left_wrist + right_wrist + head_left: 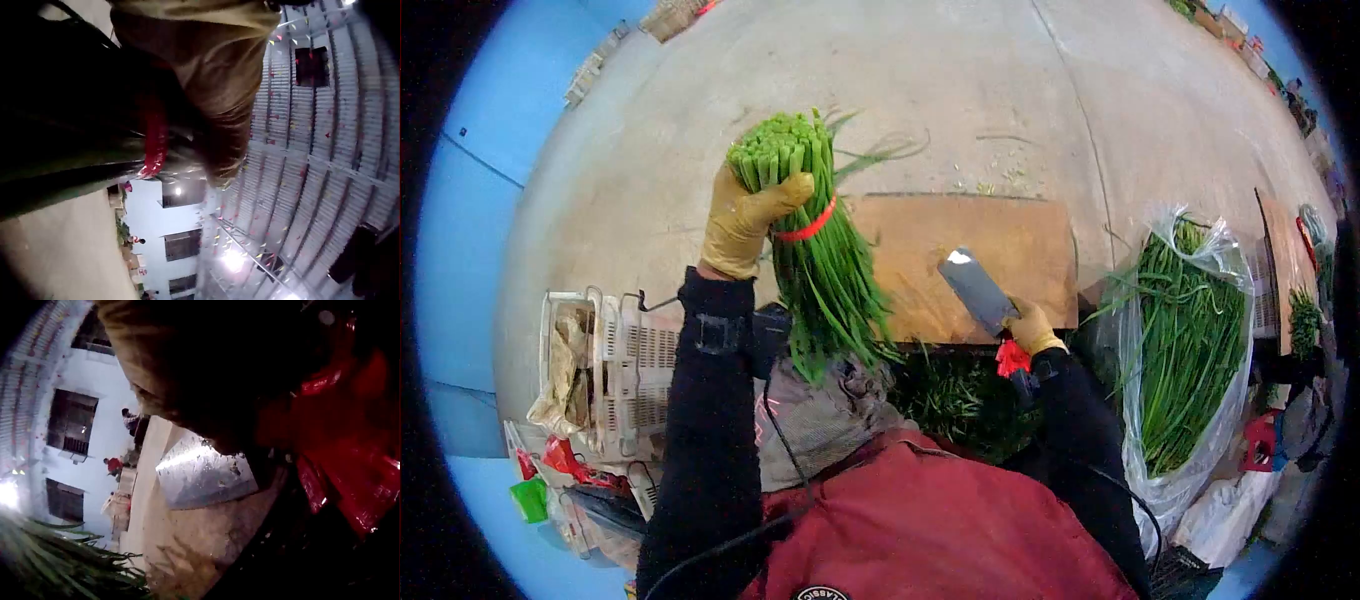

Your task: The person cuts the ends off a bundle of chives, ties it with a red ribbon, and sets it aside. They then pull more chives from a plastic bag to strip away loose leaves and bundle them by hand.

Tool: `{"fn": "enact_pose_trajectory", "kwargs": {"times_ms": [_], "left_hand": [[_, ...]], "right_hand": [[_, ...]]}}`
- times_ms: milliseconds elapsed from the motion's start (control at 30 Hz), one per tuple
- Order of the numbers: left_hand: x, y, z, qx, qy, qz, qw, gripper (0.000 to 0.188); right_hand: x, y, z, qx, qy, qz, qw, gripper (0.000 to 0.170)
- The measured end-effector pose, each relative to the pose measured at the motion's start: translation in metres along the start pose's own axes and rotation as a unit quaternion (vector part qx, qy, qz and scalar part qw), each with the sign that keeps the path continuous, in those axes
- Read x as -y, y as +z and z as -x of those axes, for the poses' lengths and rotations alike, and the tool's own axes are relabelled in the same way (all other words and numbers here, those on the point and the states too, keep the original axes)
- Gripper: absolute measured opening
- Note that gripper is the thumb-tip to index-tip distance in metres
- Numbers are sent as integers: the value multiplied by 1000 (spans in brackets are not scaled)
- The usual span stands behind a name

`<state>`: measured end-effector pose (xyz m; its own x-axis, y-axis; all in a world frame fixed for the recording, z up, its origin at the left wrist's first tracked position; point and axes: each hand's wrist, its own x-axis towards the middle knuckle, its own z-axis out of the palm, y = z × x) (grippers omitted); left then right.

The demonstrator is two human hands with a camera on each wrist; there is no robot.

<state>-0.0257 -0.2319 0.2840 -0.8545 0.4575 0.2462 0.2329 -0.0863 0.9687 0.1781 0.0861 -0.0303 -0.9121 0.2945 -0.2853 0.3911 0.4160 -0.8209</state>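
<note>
My gloved left hand [750, 218] grips a thick bunch of long green stalks [830, 290] near its evenly cut ends, which point up and away from me. A red band [808, 224] circles the bunch just below the thumb, and the loose leaves hang down toward my lap. In my gloved right hand [1030, 328] is a cleaver [978, 290], its broad blade angled over the wooden board [1010, 230]. Shiny red plastic [344, 469] shows beside the cleaver hand in the right wrist view. The left wrist view shows the glove [206, 69] close up, with the red band near it.
A clear plastic bag [1135, 390] full of long greens stands at the right. White plastic crates [650, 350] are at the left. Dark greenery [960, 395] lies below the board's near edge. Small green scraps [990, 187] dot the concrete floor beyond the board.
</note>
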Motion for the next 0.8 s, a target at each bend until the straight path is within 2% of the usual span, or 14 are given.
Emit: {"fn": "enact_pose_trajectory", "kwargs": {"times_ms": [100, 133, 200, 267, 333, 367, 400, 433, 467, 500, 567, 633, 667, 800], "left_hand": [[-25, 12, 16, -14, 40, 68, 997, 46], [-25, 14, 20, -20, 47, 77, 996, 44], [-34, 37, 32, -17, 56, 148, 987, 44], [-42, 63, 49, -4, 55, 185, 981, 44], [-17, 73, 61, -32, 52, 237, 970, 43], [-4, 79, 68, -28, 30, 301, 953, 43], [8, 77, 71, 27, -5, 324, 946, 47], [-12, 97, 79, 115, -14, 344, 932, 50], [-7, 100, 82, 160, -21, 385, 909, 51], [-23, 128, 94, 91, -55, 432, 896, 49], [-22, 139, 95, 159, -84, 398, 900, 51], [-35, 155, 99, 182, -67, 382, 904, 53], [-44, 164, 103, 182, -113, 368, 905, 50], [-56, 205, 105, 126, -12, 298, 946, 44]], "right_hand": [[26, -6, 7, -74, -40, 138, 987, 62], [70, -13, 23, -67, -51, -60, 995, 75], [149, -33, 54, -62, -205, -158, 964, 92], [212, -46, 97, -32, -301, -172, 938, 107], [253, -53, 131, 18, -349, -161, 923, 117], [251, -42, 138, 31, -336, -134, 932, 121], [245, -28, 150, 48, -323, -217, 920, 123], [238, -21, 163, 56, -322, -295, 898, 123], [236, -20, 178, -26, -326, -238, 914, 122], [224, -13, 183, -78, -337, -224, 911, 114], [215, -15, 202, -27, -298, -365, 882, 96], [209, -18, 213, -108, -331, -337, 875, 92], [203, -22, 221, -106, -305, -344, 882, 91], [192, -42, 242, -89, -236, -348, 903, 89]]}}
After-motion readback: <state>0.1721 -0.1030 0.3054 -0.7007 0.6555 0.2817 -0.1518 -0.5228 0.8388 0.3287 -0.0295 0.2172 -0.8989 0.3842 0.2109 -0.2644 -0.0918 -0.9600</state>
